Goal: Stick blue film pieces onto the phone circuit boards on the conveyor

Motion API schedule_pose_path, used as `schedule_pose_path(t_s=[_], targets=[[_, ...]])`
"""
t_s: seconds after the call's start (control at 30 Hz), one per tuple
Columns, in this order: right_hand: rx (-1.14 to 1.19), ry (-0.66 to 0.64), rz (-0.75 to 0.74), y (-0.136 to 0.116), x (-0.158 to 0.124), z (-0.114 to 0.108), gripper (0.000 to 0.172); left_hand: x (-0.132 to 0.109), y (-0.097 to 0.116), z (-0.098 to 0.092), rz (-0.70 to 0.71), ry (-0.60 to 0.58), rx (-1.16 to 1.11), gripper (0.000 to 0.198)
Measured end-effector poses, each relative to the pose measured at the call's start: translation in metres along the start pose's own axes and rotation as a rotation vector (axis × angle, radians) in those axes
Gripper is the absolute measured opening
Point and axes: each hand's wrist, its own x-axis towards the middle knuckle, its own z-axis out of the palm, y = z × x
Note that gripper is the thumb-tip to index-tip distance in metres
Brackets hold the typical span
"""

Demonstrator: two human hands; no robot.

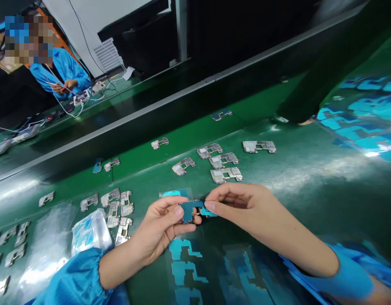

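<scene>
Between both hands, above the green bench, is a small circuit board (188,212) with a blue face turned up. My left hand (165,220) grips its left end, thumb on top and fingers beneath. My right hand (235,203) pinches at its right end; the fingertips partly cover whatever they hold there. Below the hands lies a clear sheet with blue cut-out stickers (182,273) shaped like the boards. Just behind my right hand rests a silver circuit board (226,174), one of several in a loose group.
More silver boards (111,197) lie on the left beside a clear plastic bag (92,231) with blue pieces. A conveyor belt (189,142) carrying boards runs behind. Blue sheets (370,114) cover the far right, near another dark sleeve (335,67). Across the line sits a person in blue (70,70).
</scene>
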Motion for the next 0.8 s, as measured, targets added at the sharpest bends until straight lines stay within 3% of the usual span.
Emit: schedule_pose_path(t_s=[0.23, 0.57, 0.8], targets=[[-0.024, -0.034, 0.022, -0.0007, 0.0005, -0.0019, 0.016, -0.0001, -0.0004, 0.0005, 0.004, 0.009, -0.003, 0.029], [0.226, -0.127, 0.157, 0.0003, 0.0014, -0.0049, 0.028, -0.0001, 0.0029, -0.0026, -0.055, 0.023, -0.016, 0.038], [0.256, -0.046, 0.143, -0.0015, 0.0011, -0.0094, 0.028, 0.0023, 0.0043, 0.0001, -0.021, 0.09, -0.033, 0.04]])
